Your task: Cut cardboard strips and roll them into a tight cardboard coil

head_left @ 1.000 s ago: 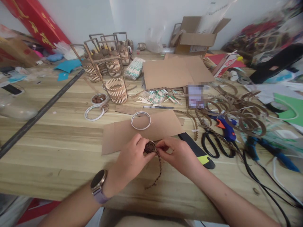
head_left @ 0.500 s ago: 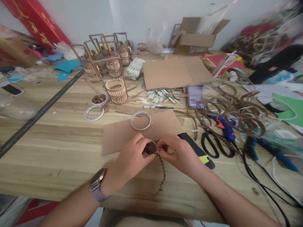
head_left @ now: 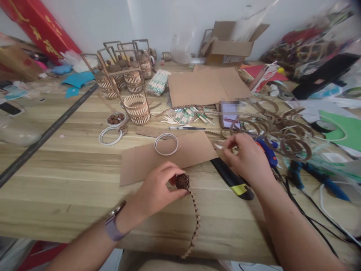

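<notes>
My left hand (head_left: 159, 188) pinches a tightly wound coil (head_left: 182, 181) of dark brown corrugated cardboard strip between thumb and fingers. From the coil a loose toothed tail (head_left: 196, 222) hangs down in a curve toward the table's front edge. To the right and farther off, my right hand (head_left: 245, 158) is raised above the table with thumb and fingers closed. A small white strip (head_left: 218, 146) shows at its fingertips. Under this hand lies a black and yellow utility knife (head_left: 237, 186), partly covered. Beyond the coil, a white tape ring (head_left: 166, 144) rests on a flat cardboard piece (head_left: 135, 165).
Small slatted baskets (head_left: 137, 109) with handles stand at the back left, beside a bowl of brown balls (head_left: 115, 119). A blue glue gun (head_left: 267, 152), loose cardboard rings (head_left: 293, 131) and cables (head_left: 307, 218) crowd the right. A cardboard box (head_left: 229, 49) stands behind.
My right hand has left the coil and moved right and away from me, with a white strip now at its fingertips. My left hand still holds the coil; more of the tail shows.
</notes>
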Demonstrator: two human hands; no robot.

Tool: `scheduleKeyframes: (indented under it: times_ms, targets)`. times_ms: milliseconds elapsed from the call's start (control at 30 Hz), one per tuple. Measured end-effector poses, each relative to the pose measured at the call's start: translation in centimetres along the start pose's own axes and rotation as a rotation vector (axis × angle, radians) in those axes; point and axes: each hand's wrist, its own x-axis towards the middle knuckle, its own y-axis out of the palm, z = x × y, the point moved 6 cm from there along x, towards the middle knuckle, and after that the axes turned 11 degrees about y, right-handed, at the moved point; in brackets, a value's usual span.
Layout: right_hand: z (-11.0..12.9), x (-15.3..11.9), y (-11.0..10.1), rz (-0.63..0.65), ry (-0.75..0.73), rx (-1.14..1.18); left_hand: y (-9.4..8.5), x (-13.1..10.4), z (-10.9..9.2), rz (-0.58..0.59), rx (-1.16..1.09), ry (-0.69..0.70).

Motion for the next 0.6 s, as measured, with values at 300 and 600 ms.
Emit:
scheduleKeyframes:
  times_ms: [300,600]
  targets:
    - [-5.0,1.5,-0.2,-0.051,0.228,0.043,0.2,-0.1,0.8,-0.027,-0.212,-0.166]
    - [-4.2,1.3,-0.5,-0.192,0.103,0.005,0.1,-0.4,2.2,-0.143,-0.439,-0.301]
